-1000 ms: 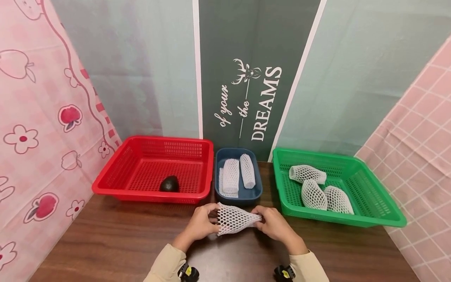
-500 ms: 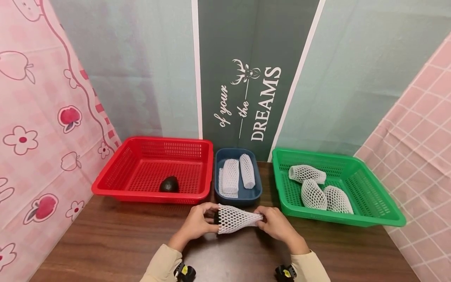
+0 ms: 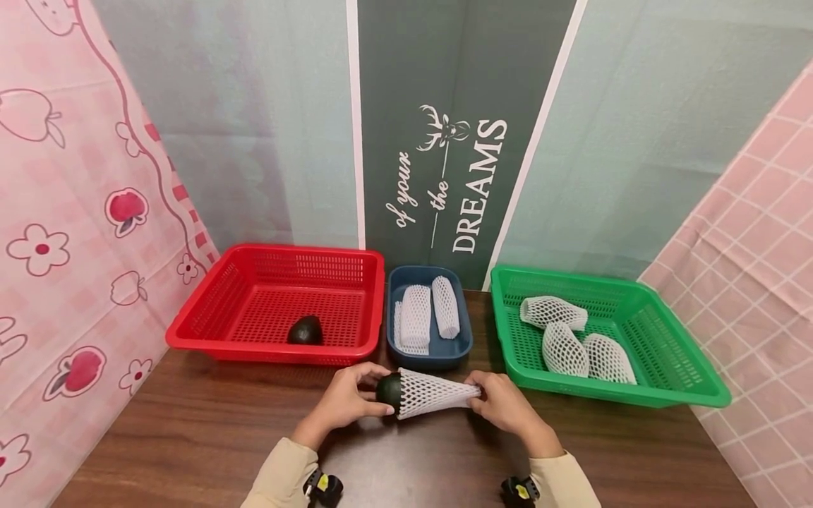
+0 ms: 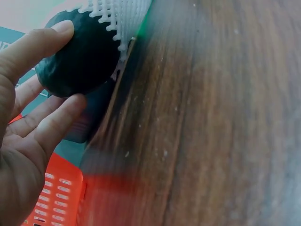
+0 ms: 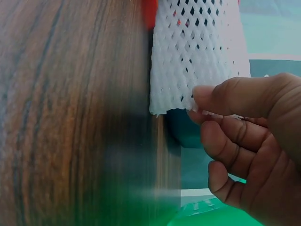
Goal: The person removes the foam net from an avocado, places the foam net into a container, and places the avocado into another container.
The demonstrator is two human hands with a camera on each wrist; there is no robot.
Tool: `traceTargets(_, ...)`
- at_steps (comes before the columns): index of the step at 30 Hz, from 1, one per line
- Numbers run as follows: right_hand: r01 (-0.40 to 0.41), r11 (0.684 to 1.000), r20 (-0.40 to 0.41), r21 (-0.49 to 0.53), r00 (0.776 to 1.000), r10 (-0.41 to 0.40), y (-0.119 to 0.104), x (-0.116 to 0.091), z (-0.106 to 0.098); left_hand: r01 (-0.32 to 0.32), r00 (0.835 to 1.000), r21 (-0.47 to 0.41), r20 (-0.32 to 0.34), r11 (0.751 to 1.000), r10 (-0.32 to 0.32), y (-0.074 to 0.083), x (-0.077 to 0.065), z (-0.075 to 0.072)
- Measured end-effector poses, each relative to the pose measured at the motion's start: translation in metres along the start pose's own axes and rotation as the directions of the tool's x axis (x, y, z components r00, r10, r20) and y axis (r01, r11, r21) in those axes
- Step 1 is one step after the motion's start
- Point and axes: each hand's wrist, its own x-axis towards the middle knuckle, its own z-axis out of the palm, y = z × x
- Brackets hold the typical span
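**Avocado half-sleeved between both hands**

The left hand grips the dark avocado; the right hand pinches the narrow end of the white foam net. Both hover just above the tabletop, near the blue tray beyond them.

Avocado: I see its dark end now bared at the net's left mouth.
Foam net: drawn rightward, narrower.

left hand fingers curled, right hand pinching, forearms converging
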Motion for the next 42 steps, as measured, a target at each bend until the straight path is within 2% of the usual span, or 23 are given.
traceTargets(12, -0.019, 1.000, 0.024, 0.016, 1.000, 0.018, 0.002, 0.000, 0.001, 0.018, 1.000, 0.012, 0.015, 1.000, -0.019, -0.004, -0.002, 0.000)
traceTargets(16, -0.024, 1.000, 0.027, 0.014, 0.999, 0.023, 0.001, 0.000, 0.002, 0.014, 1.000, 0.033, 0.012, 0.999, -0.015, -0.022, 0.000, 0.002)
traceTargets(20, -0.050, 0.999, 0.040, -0.008, 0.998, 0.050, 0.000, 0.000, 0.000, -0.012, 1.000, 0.141, 0.011, 0.990, 0.010, -0.035, 0.003, 0.001)
traceTargets(23, -0.065, 0.998, 0.037, -0.018, 0.997, 0.066, -0.004, 0.002, -0.004, -0.057, 0.998, 0.212, 0.003, 0.976, 0.058, -0.035, 0.004, -0.001)
traceTargets(26, -0.053, 0.998, 0.042, -0.018, 0.998, 0.053, -0.008, 0.004, -0.006, -0.081, 0.996, 0.236, -0.008, 0.968, 0.085, -0.032, 0.006, -0.001)
traceTargets(30, -0.021, 1.000, 0.056, -0.011, 0.998, 0.022, -0.014, 0.009, -0.006, -0.071, 0.997, 0.254, -0.013, 0.964, 0.077, -0.029, 0.008, -0.001)
traceTargets(34, -0.029, 1.000, 0.052, -0.010, 0.998, 0.030, -0.020, 0.014, -0.005, -0.066, 0.997, 0.300, -0.021, 0.952, 0.076, -0.028, 0.010, 0.000)
traceTargets(42, 0.030, 0.999, 0.005, -0.035, 1.000, -0.030, -0.031, 0.021, 0.000, -0.114, 0.990, 0.386, -0.031, 0.916, 0.136, -0.025, 0.015, 0.002)
